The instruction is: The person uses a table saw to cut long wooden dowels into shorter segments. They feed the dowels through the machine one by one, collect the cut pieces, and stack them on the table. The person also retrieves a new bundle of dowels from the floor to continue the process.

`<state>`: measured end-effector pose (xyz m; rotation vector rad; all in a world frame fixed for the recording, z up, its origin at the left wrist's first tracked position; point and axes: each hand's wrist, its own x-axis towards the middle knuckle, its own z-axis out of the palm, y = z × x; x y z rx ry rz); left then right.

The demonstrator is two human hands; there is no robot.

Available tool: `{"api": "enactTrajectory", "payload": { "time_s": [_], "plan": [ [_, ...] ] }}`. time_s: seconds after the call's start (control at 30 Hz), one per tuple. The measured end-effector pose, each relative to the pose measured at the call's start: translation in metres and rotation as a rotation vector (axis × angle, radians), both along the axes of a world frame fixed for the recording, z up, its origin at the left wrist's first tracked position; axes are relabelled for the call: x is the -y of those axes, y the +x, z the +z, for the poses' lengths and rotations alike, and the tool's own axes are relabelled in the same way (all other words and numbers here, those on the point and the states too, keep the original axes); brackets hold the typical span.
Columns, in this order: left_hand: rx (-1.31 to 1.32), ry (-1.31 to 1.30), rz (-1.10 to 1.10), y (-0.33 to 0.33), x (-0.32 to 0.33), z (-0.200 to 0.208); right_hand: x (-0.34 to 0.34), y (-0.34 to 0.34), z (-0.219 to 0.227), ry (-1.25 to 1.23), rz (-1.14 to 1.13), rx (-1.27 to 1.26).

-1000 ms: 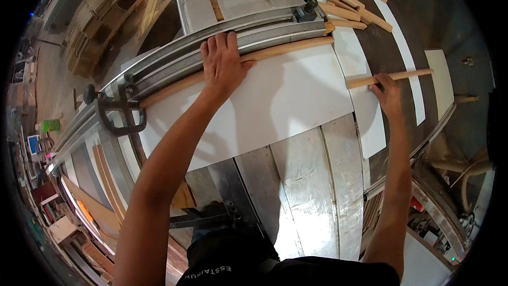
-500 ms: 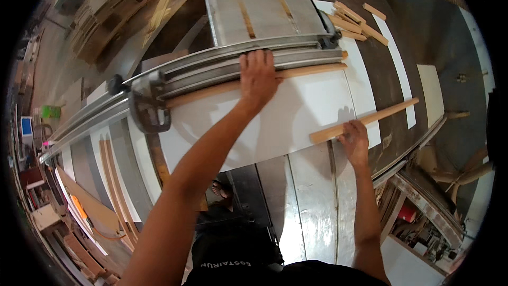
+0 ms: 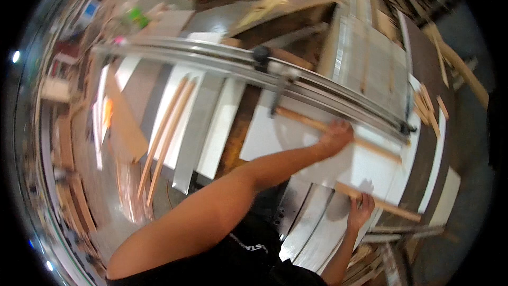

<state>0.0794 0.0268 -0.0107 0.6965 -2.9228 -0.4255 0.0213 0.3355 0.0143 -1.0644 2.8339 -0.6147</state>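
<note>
A wooden strip (image 3: 382, 150) lies along the near side of a long aluminium fence (image 3: 317, 87), on a white panel (image 3: 301, 148). My left hand (image 3: 337, 136) is closed over the middle of this strip, its fingers bent and slightly blurred. Nearer to me, my right hand (image 3: 362, 211) grips a second wooden strip (image 3: 398, 211) between thumb and fingers. That strip slants across the panel's near edge, its right end reaching over the dark table. A dark stop (image 3: 278, 92) is fixed to the fence by the first strip's left end.
Short wood pieces (image 3: 427, 108) are heaped at the far right. Two long wooden strips (image 3: 172, 127) lie across white and grey boards to the left. Slotted metal table (image 3: 312, 217) is close to my body. A grey metal plate (image 3: 373, 58) stands beyond the fence.
My view has swung left, bringing more floor and boards in. My left hand has come off the fence onto the strip beside it. My right hand still holds its strip.
</note>
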Motion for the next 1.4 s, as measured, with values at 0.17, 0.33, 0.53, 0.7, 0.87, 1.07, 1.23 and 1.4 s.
{"api": "enactTrajectory", "payload": {
  "time_s": [0.17,0.33,0.53,0.7,0.87,1.07,1.23,1.4],
  "plan": [
    [-0.158,0.189,-0.104,0.018,-0.041,-0.004,-0.033,-0.01,-0.029,0.049,0.069,0.008],
    [-0.235,0.244,-0.105,0.152,-0.063,0.092,-0.039,-0.014,-0.035,0.018,0.106,-0.012],
    [-0.602,0.035,0.42,0.354,-0.052,0.142,-0.033,-0.016,-0.036,-0.038,0.186,-0.075],
    [-0.288,-0.331,0.991,0.49,0.006,0.108,-0.031,-0.012,-0.033,-0.021,0.16,-0.117],
    [-0.032,-0.208,1.085,0.559,0.029,0.048,-0.01,-0.012,-0.024,-0.001,0.105,-0.037],
    [0.033,0.01,1.088,0.578,0.045,0.002,0.037,-0.02,-0.031,-0.076,0.077,-0.107],
    [0.014,-0.284,0.952,0.544,0.039,0.045,0.121,-0.002,-0.017,-0.158,0.094,0.025],
    [-0.467,-0.253,0.492,0.379,0.015,0.082,0.195,0.034,-0.019,-0.237,0.129,0.052]
  ]
}}
